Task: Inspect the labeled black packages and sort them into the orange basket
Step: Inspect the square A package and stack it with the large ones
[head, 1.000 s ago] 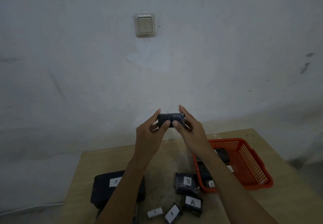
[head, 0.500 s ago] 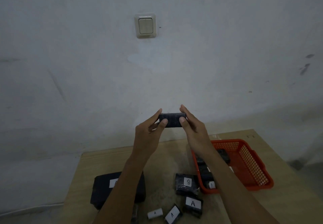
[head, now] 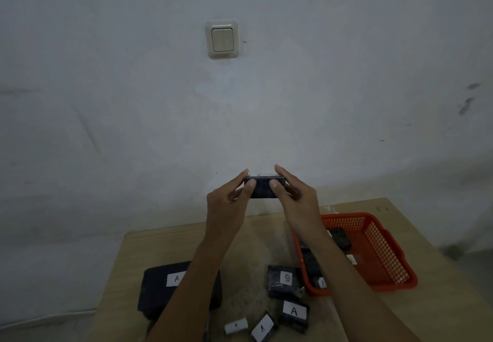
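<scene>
Held package (head: 264,187) tilted flatter than before, table packages labelled A (head: 293,311), 9 (head: 287,278)

— Any label showing on the held package (head: 262,188)?
— None faces the camera.
— And in the basket (head: 384,248)?
— The right forearm (head: 344,269) covers its left side; those tags are too small to read. The near packages run off the bottom edge.

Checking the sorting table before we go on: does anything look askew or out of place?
Mostly tidy. Near the front edge, a small white labeled piece and a labeled black package lie tilted, unlike the squarer package marked A. Both hands, left hand and right hand, hold another black package up.
</scene>
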